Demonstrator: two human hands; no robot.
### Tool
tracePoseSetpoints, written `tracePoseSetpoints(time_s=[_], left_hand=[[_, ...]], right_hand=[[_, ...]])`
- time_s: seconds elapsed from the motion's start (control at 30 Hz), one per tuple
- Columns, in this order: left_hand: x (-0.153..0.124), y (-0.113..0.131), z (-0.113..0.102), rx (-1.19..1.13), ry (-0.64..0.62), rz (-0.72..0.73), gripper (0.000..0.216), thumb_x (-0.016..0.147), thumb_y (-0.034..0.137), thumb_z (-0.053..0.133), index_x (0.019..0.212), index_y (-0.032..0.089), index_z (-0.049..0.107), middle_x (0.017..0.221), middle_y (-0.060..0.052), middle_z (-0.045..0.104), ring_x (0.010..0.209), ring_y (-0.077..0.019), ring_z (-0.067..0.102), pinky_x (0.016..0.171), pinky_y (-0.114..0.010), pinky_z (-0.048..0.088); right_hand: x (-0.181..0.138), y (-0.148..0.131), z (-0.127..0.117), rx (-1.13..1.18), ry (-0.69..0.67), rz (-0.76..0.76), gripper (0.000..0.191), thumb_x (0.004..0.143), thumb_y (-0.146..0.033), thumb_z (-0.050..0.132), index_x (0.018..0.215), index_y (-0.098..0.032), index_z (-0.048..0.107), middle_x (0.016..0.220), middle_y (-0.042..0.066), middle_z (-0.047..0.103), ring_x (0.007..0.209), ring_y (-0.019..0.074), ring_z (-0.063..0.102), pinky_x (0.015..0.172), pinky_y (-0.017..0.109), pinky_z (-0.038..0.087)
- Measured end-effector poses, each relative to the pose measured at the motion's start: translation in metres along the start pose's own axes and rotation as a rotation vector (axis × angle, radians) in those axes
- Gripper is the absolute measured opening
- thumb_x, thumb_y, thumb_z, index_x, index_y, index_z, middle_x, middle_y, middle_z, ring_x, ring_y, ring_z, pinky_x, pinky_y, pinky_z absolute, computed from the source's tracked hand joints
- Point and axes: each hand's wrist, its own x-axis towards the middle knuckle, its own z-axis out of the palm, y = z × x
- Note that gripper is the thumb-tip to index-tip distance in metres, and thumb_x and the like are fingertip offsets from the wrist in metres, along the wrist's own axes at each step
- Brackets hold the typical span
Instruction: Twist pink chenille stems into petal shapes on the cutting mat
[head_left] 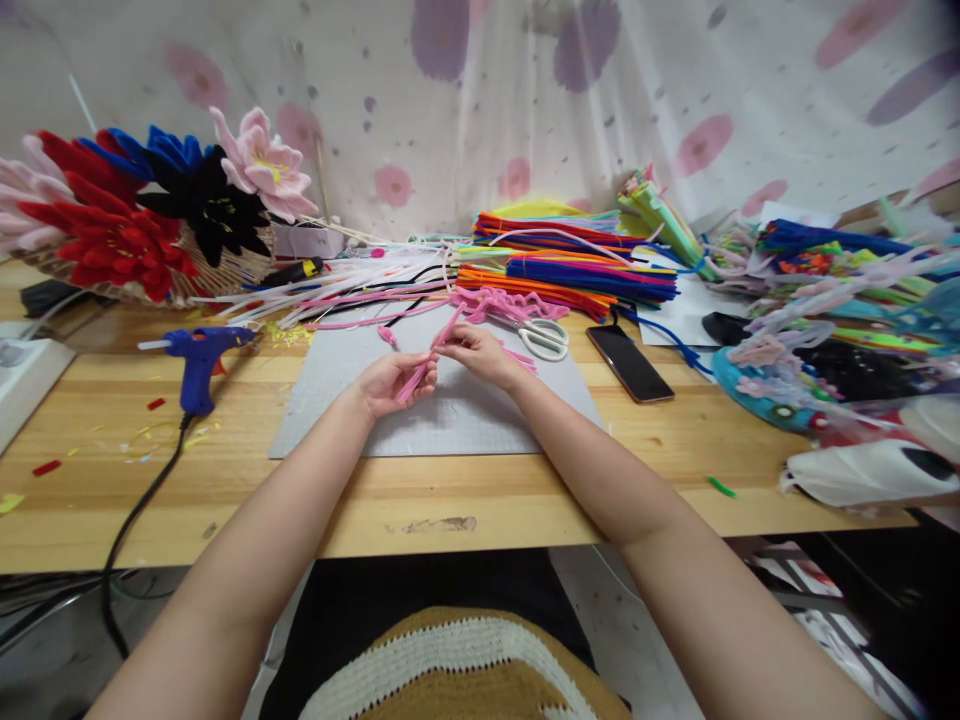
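Observation:
My left hand (391, 383) and my right hand (480, 352) meet over a grey mat (450, 420) on the wooden table (247, 490). Both are closed on a bundle of pink pipe cleaners (429, 357) that slants up to the right between them. The left hand grips the lower end, and the right fingers pinch it higher up. More loose pink pipe cleaners (502, 303) lie just behind the hands.
White-handled scissors (541, 338) and a phone (630, 363) lie right of the hands. A blue glue gun (201, 358) stands at left, its cord over the edge. Stacks of coloured pipe cleaners (570, 265) sit behind, felt flowers (150, 200) far left, craft clutter (825, 310) right.

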Motion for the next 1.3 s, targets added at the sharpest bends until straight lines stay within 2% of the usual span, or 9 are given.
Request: tracePoseSetpoints(time_s=[0.27, 0.5, 0.6, 0.73, 0.8, 0.87, 0.97, 1.17, 1.3], left_hand=[[-0.006, -0.001, 0.004, -0.112, -0.088, -0.071, 0.017, 0.086, 0.017, 0.043, 0.075, 0.013, 0.056, 0.058, 0.001, 0.054, 0.048, -0.0065, 0.054, 0.049, -0.02, 0.05], [0.004, -0.007, 0.01, 0.16, 0.098, 0.282, 0.006, 0.073, 0.009, 0.054, 0.068, 0.012, 0.056, 0.058, 0.001, 0.056, 0.05, -0.0073, 0.055, 0.06, -0.025, 0.051], [0.011, -0.01, 0.012, 0.469, 0.272, 0.527, 0.012, 0.069, 0.015, 0.058, 0.059, 0.014, 0.052, 0.053, 0.001, 0.054, 0.049, -0.0095, 0.053, 0.059, -0.026, 0.047], [0.013, -0.014, 0.013, 1.221, 0.668, 0.947, 0.011, 0.073, 0.023, 0.054, 0.064, 0.017, 0.055, 0.067, -0.004, 0.06, 0.066, -0.0161, 0.057, 0.062, -0.028, 0.041], [0.012, -0.016, 0.013, 1.52, 0.801, 1.057, 0.012, 0.075, 0.023, 0.05, 0.067, 0.017, 0.056, 0.077, -0.007, 0.062, 0.074, -0.0192, 0.058, 0.064, -0.03, 0.04], [0.011, -0.018, 0.012, 1.65, 0.851, 1.074, 0.014, 0.077, 0.022, 0.047, 0.068, 0.017, 0.056, 0.082, -0.01, 0.062, 0.077, -0.021, 0.059, 0.064, -0.031, 0.039], [0.012, -0.017, 0.01, 1.534, 0.832, 1.047, 0.014, 0.077, 0.024, 0.048, 0.069, 0.017, 0.056, 0.081, -0.009, 0.062, 0.077, -0.0211, 0.06, 0.065, -0.031, 0.04], [0.013, -0.007, 0.005, 0.535, 0.423, 0.586, 0.007, 0.069, 0.02, 0.06, 0.07, 0.014, 0.058, 0.058, 0.0, 0.057, 0.053, -0.0122, 0.058, 0.057, -0.027, 0.048], [0.006, -0.004, 0.006, 0.295, 0.192, 0.398, 0.003, 0.067, 0.012, 0.06, 0.07, 0.011, 0.061, 0.052, 0.001, 0.055, 0.046, -0.0082, 0.054, 0.054, -0.024, 0.05]], right_hand=[[0.0, -0.011, 0.0, 0.155, -0.24, 0.021, 0.019, 0.082, -0.036, 0.048, 0.081, -0.018, 0.043, 0.065, -0.005, 0.045, 0.05, 0.0047, 0.039, 0.045, 0.018, 0.031], [0.006, -0.028, -0.006, 0.03, -0.228, 0.167, 0.01, 0.082, -0.022, 0.047, 0.075, -0.017, 0.042, 0.062, -0.004, 0.047, 0.053, 0.005, 0.046, 0.042, 0.014, 0.036], [0.009, -0.035, -0.004, -0.099, -0.181, 0.259, 0.009, 0.082, -0.017, 0.046, 0.074, -0.017, 0.042, 0.064, -0.003, 0.05, 0.054, 0.0056, 0.049, 0.041, 0.013, 0.037], [0.016, -0.035, 0.006, -0.262, -0.093, 0.333, 0.011, 0.082, -0.016, 0.045, 0.072, -0.017, 0.041, 0.068, 0.0, 0.053, 0.059, 0.0086, 0.055, 0.043, 0.015, 0.039], [0.019, -0.032, 0.014, -0.339, -0.039, 0.366, 0.011, 0.082, -0.018, 0.045, 0.072, -0.017, 0.042, 0.069, 0.002, 0.055, 0.061, 0.0103, 0.056, 0.047, 0.018, 0.041], [0.021, -0.03, 0.02, -0.429, 0.018, 0.392, 0.01, 0.082, -0.02, 0.046, 0.072, -0.017, 0.044, 0.069, 0.003, 0.058, 0.061, 0.0119, 0.056, 0.053, 0.022, 0.044], [0.02, -0.03, 0.021, -0.44, 0.06, 0.374, 0.005, 0.08, -0.021, 0.048, 0.078, -0.016, 0.048, 0.068, 0.003, 0.058, 0.06, 0.0122, 0.056, 0.058, 0.026, 0.046], [0.007, -0.027, -0.017, 0.058, 0.177, 0.078, 0.043, 0.07, -0.029, 0.061, 0.109, -0.025, 0.042, 0.087, -0.001, 0.059, 0.07, 0.0092, 0.054, 0.059, 0.021, 0.047], [0.001, -0.017, -0.026, 0.07, -0.029, 0.017, 0.028, 0.07, -0.031, 0.062, 0.093, -0.018, 0.053, 0.093, 0.003, 0.058, 0.08, 0.011, 0.052, 0.068, 0.024, 0.044]])
